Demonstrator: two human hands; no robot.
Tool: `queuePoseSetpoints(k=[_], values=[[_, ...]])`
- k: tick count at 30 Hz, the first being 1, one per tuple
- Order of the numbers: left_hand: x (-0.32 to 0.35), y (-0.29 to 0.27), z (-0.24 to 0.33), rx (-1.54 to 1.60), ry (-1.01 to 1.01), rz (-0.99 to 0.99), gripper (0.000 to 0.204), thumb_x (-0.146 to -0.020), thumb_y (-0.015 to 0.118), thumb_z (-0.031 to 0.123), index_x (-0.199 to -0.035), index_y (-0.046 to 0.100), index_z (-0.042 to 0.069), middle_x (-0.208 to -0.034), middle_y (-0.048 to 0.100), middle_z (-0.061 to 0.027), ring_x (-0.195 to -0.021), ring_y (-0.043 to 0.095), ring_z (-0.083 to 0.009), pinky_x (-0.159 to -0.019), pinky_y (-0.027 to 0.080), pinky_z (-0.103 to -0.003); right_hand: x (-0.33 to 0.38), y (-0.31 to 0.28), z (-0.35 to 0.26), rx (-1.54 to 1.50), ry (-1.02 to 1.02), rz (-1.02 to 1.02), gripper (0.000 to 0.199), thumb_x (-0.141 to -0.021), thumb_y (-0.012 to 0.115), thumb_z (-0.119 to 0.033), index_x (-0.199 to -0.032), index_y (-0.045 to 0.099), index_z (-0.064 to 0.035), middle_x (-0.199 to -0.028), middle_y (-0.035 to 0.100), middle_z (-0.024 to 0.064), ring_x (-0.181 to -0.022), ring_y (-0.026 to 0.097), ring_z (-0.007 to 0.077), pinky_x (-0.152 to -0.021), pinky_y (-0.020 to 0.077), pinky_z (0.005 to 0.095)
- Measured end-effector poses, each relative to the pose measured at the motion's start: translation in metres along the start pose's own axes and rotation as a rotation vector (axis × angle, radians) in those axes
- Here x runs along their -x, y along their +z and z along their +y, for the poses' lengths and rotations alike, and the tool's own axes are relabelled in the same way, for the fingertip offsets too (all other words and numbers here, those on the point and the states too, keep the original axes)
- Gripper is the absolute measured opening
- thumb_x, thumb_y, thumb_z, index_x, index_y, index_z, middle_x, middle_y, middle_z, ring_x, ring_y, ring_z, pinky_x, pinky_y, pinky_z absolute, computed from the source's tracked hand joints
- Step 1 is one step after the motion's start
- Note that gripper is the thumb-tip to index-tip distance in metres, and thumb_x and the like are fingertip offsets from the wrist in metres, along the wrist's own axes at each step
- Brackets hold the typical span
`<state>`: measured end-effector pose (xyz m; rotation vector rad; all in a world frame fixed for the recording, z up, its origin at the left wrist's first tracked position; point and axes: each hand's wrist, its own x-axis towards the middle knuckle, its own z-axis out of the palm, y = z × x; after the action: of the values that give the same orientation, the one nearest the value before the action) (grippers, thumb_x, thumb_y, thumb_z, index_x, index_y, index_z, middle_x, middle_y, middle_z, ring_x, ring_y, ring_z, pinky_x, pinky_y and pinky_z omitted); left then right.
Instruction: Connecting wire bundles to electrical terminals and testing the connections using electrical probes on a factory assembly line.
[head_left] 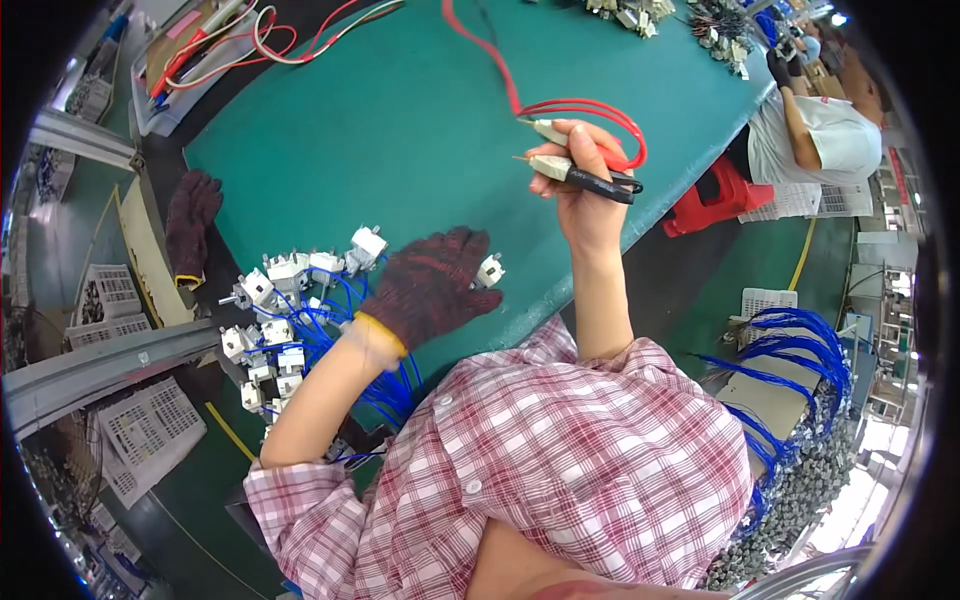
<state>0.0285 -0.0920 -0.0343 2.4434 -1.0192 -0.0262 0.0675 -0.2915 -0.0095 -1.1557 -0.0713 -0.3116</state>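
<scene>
My left hand (435,285) wears a dark maroon knit glove with a yellow cuff and rests over the green tabletop. Between its fingers and thumb is a small white block-shaped connector (489,271), partly covered by the glove. My bare right hand (592,190), raised to the right of it, grips two test probes together. One probe (549,131) has a pale tip and a red wire; the other (575,175) has a pale tip section and a black sleeve. Their thin metal points face left, apart from the connector. Beside my left forearm lie several white connectors (287,268) with blue wires (318,340).
A spare dark glove (192,225) lies by the left edge of the green table (330,130). A plastic bin (150,110) holds pens and leads at the far left. A co-worker (815,140) is at the far right near a red stool (715,195). Bundled blue wires (800,345) lie behind me.
</scene>
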Motion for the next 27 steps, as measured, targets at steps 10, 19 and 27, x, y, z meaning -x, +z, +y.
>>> queuePoseSetpoints(k=[10,19,27], values=[[-0.010,0.003,-0.022,0.670,-0.332,-0.099,0.045,-0.076,0.075,0.017,-0.113,0.051,0.008,-0.101,0.059,-0.0123,-0.093,0.060,-0.0248,-0.077,0.048,-0.035,0.003,0.004,-0.006,0.093,0.118,-0.173,0.021,-0.094,0.052,-0.013,-0.095,0.065,0.0041,-0.073,0.067,0.0188,-0.051,0.063,0.0208,-0.042,0.0475,0.0261],[0.005,-0.028,-0.015,0.542,-0.222,0.093,0.055,-0.078,0.071,0.010,-0.126,0.045,0.004,-0.111,0.057,-0.0129,-0.103,0.059,-0.0238,-0.087,0.047,-0.034,0.008,0.022,-0.003,0.075,0.403,-0.467,0.015,-0.089,0.062,-0.011,-0.092,0.069,0.0021,-0.070,0.068,0.0113,-0.054,0.063,0.0155,-0.045,0.0482,0.0231],[0.009,-0.019,-0.012,0.468,-0.278,0.380,0.055,-0.071,0.076,0.009,-0.119,0.050,0.003,-0.106,0.058,-0.0144,-0.093,0.062,-0.0301,-0.078,0.051,-0.036,0.028,0.038,0.010,0.018,0.330,-0.433,0.013,-0.088,0.065,-0.010,-0.092,0.069,0.0016,-0.078,0.069,0.0086,-0.068,0.066,0.0133,-0.056,0.0528,0.0251]])
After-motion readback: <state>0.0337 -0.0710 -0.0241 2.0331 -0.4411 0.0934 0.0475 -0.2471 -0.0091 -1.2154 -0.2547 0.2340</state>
